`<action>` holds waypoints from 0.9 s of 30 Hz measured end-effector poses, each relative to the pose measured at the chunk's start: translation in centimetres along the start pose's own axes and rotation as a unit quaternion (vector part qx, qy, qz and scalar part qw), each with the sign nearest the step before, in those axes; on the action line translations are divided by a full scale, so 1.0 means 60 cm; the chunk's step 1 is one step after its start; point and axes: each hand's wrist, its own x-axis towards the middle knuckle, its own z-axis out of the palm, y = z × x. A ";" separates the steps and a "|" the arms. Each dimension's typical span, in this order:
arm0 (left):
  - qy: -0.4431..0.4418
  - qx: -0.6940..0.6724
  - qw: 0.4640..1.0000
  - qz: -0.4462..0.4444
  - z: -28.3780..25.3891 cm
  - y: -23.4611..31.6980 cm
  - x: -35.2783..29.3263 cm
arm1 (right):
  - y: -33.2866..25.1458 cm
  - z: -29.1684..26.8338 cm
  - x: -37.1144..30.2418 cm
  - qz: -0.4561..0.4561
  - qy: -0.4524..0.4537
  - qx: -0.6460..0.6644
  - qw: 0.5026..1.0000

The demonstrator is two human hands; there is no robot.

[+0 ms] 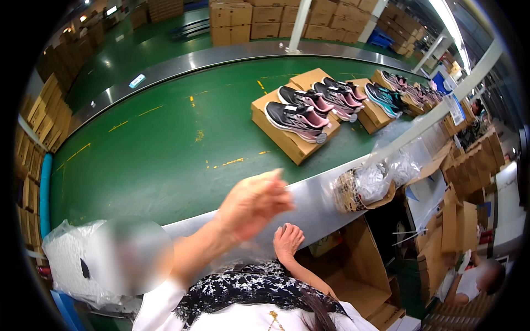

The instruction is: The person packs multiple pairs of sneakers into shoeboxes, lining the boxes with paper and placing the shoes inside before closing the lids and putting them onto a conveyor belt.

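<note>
My left hand (255, 204) is raised over the near metal edge of a green conveyor belt (143, 165). Its fingers look bent, but motion smears them; I see nothing held in it. My right hand (288, 241) rests with curled fingers on the metal rail (317, 212), close to my body, and nothing shows in it. Ahead and to the right, black-and-pink sneakers (297, 121) lie on brown shoe boxes (295, 146) on the belt. Neither hand touches them. Black-and-teal sneakers (383, 99) sit on a box just beyond.
Further shoes on boxes line the belt at far right. A carton of clear plastic wrapping (372, 185) stands by the rail, with an open carton (353, 270) below. A plastic-covered white bundle (74, 262) lies left. A white post (419, 132) slants across the right; a co-worker (472, 284) is lower right.
</note>
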 end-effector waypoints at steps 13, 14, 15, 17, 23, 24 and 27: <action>0.334 0.227 0.902 0.151 -0.433 -0.170 -0.340 | 0.123 0.105 0.450 0.215 -0.093 0.399 0.886; 0.350 0.176 0.903 0.176 -0.450 -0.183 -0.362 | 0.082 0.098 0.475 0.292 -0.118 0.480 0.819; 0.350 -0.060 0.904 0.238 -0.464 -0.200 -0.378 | 0.042 0.083 0.491 0.362 -0.142 0.549 0.740; 0.314 -0.293 0.856 0.288 -0.466 -0.204 -0.359 | 0.048 0.103 0.506 0.331 -0.183 0.574 0.726; 0.401 -0.134 0.851 0.312 -0.350 -0.175 -0.258 | -0.089 0.113 0.309 0.294 -0.172 0.579 0.741; 0.460 -0.003 0.851 0.253 -0.315 -0.144 -0.208 | -0.104 0.107 0.270 0.296 -0.209 0.588 0.723; 0.504 0.318 0.786 0.164 -0.229 -0.056 -0.078 | -0.109 0.021 0.240 0.295 -0.516 0.578 0.560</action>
